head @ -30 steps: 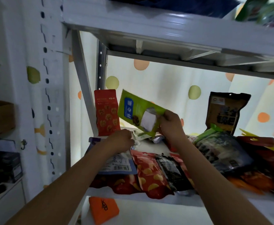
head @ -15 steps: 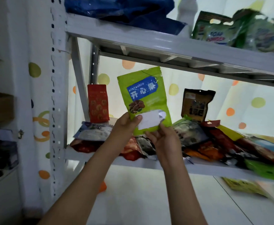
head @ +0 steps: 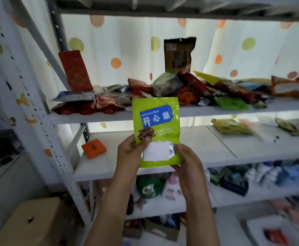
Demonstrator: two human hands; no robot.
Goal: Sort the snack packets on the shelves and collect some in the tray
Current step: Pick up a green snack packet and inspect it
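Both hands (head: 132,151) have drawn the green packet (head: 156,128) down, off the shelf (head: 216,110).

Both my bare forearms rise from the near edge, angled up and slightly inward. My left hand (head: 131,153) pinches the packet's (head: 156,128) lower left edge, thumb on front. My right hand (head: 187,166) grips its lower right corner, thumb along the edge, fingers curled behind.

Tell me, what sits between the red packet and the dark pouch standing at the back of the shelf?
In the head view, only dotted curtain shows between the red packet and dark pouch; the heap of packets lies lower, in front.
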